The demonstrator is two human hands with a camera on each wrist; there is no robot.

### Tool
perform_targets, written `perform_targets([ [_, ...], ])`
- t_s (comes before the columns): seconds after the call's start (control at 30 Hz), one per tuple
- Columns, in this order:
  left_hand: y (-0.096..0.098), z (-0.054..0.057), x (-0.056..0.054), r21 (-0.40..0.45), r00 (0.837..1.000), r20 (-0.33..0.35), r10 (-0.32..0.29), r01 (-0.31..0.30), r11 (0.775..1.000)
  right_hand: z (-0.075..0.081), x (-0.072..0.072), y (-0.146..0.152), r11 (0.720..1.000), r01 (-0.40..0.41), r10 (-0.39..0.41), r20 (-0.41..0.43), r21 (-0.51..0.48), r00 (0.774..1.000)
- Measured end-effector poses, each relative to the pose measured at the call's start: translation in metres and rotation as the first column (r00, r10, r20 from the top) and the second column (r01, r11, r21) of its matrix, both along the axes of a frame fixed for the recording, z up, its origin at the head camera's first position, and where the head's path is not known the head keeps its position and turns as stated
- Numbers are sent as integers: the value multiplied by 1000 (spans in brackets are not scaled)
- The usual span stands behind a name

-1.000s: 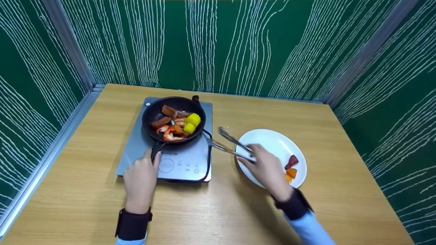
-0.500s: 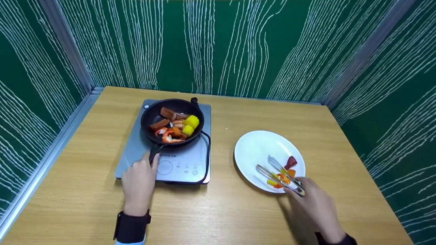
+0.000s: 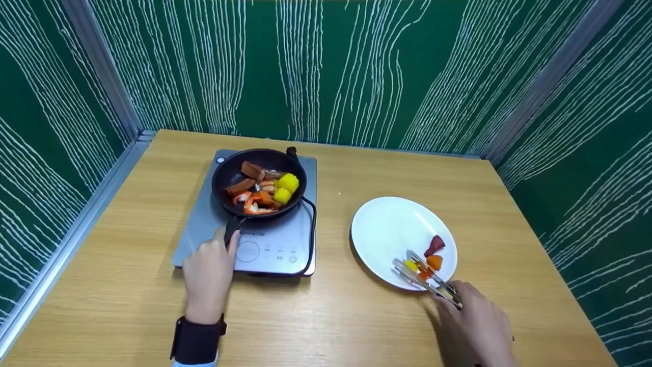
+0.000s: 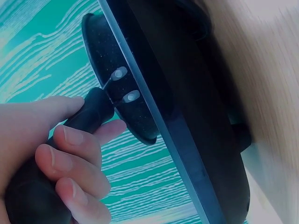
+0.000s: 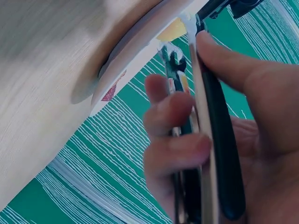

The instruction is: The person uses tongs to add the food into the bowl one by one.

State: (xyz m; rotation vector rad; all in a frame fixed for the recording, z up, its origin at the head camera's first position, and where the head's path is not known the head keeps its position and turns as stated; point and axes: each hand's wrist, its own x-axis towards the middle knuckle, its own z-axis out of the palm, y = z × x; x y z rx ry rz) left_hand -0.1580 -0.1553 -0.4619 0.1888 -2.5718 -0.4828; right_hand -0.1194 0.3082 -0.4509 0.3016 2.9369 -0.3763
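My left hand [image 3: 209, 267] grips the black handle [image 4: 88, 114] of a frying pan [image 3: 260, 216], fingers curled round it. The pan sits on an induction cooktop [image 3: 204, 229] and holds brown meat strips [image 3: 239, 187], yellow corn pieces [image 3: 289, 181] and a shrimp [image 3: 257, 206]. My right hand [image 3: 476, 316] holds metal tongs [image 3: 448, 293] with dark handles, thumb on one arm and fingers round the other. The tongs' tips stand apart over the lower part of a white plate [image 3: 387, 224], at a yellow piece [image 3: 411, 265] of food. Beside them lie an orange chunk [image 3: 434, 262] and a dark red piece [image 3: 435, 244].
A black cord [image 3: 312, 229] runs along the cooktop's right side. The wooden table [image 3: 326, 316] is enclosed by green walls [image 3: 356, 66] with white wavy lines. Bare tabletop lies between cooktop and plate.
My right hand has moved the tongs from beside the pan, right and toward me, to the food on the plate. The left hand keeps its grip on the pan handle.
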Motion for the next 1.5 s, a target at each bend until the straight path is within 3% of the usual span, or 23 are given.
perform_targets([
  [0.47, -2, -1, 0, 25, 1000, 15, -5, 5, 1000, -5, 5, -6, 996, 66, -67, -17, -56, 998],
  [0.93, -2, 0, 0, 7, 1000, -2, 2, -2, 1000, -11, 10, -12, 993, 102, -107, -107, -53, 989],
  [1.1, -1, 0, -1, 12, 1000, 13, 0, -1, 1000, -6, 7, -20, 997, 64, -68, -143, -33, 987],
  [1.17, -1, 0, 0, 13, 1000, 17, 1, -1, 1000, -4, 4, -26, 1000, 22, -23, -197, -9, 980],
  [1.27, 0, 1, -1, 12, 1000, 26, 5, -5, 1000, 0, -1, -37, 998, -60, 62, -335, 17, 940],
  [1.33, 0, 2, -1, 9, 999, 32, 7, -7, 1000, 2, -7, -45, 991, -122, 129, -457, 46, 880],
  [1.4, 1, 2, -1, 6, 999, 38, 9, -10, 1000, 4, -15, -53, 979, -190, 200, -561, 76, 803],
  [1.5, 0, 2, -1, 2, 999, 34, 14, -14, 1000, 7, -31, -69, 954, -275, 284, -651, 119, 703],
])
